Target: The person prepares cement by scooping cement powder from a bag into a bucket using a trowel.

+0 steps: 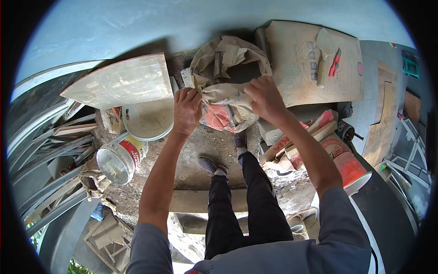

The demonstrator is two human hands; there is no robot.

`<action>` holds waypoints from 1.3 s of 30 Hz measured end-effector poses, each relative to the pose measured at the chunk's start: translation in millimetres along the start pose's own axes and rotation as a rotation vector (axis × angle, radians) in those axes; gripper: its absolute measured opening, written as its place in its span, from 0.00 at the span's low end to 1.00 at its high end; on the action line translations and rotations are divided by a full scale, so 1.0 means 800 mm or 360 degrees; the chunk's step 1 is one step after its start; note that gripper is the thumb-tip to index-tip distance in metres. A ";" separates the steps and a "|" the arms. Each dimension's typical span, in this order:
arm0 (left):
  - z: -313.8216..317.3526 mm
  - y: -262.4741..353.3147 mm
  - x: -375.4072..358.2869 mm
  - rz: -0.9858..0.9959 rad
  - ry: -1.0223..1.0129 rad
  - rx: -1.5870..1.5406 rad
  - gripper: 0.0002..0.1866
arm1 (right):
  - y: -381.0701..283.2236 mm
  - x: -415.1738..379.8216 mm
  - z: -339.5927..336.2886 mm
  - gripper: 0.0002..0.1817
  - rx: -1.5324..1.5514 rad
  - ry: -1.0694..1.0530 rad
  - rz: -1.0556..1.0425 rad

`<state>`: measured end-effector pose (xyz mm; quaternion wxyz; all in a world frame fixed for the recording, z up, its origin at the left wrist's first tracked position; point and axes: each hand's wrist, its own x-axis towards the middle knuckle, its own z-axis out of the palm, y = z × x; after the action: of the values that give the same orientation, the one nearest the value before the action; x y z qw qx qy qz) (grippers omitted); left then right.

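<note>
An opened brown paper sack (228, 94) stands upright on the ground in front of my feet, with a red round print on its near side. Its top gapes, and the torn, crumpled rim shows a dark inside; what lies in it is hard to make out. My left hand (187, 109) is closed on the left part of the near rim. On the right, my right hand (266, 99) grips the same rim with bent fingers. Between both hands the paper edge is folded and stretched.
A full paper sack (292, 73) at the right bears a trowel-like tool (325, 43) and red-handled cutters (335, 63). Left are a board (127, 80), a pale round tub (148, 119) and a white bucket (115, 160). A red bucket (350, 171) lies right, near folded sacks (296, 141).
</note>
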<state>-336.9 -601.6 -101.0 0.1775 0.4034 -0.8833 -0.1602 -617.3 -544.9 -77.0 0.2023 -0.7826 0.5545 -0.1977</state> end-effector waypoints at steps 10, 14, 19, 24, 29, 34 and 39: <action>0.017 0.003 0.118 -0.0171 -0.0180 -0.0289 0.11 | -0.018 -0.035 0.015 0.18 -0.0189 -0.0176 -0.0127; 0.052 0.006 0.143 -0.0257 -0.1037 0.0420 0.13 | -0.021 -0.005 -0.019 0.20 -0.0010 -0.0714 0.0124; 0.057 0.001 0.132 -0.0315 -0.1244 0.0676 0.12 | 0.002 0.098 -0.055 0.26 0.0196 -0.1077 0.0713; 0.058 -0.002 0.119 -0.0129 -0.1116 0.0589 0.09 | 0.076 0.122 0.051 0.15 -0.0937 -0.0021 -0.0177; 0.019 -0.007 0.123 -0.0255 -0.0713 0.0394 0.10 | 0.123 0.134 0.065 0.08 -0.0932 -0.0328 -0.0106; -0.005 -0.027 0.126 -0.0554 -0.0203 0.0197 0.14 | 0.160 0.147 0.044 0.07 -0.0893 -0.0285 -0.0010; -0.040 -0.052 0.145 -0.0999 0.0145 -0.0049 0.18 | 0.193 0.186 -0.011 0.07 -0.0755 -0.0108 0.0458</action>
<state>-366.2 -721.1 -68.7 0.1648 0.6603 -0.7043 -0.2021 -698.0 -733.9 -139.3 0.0578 -0.7274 0.6838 -0.0052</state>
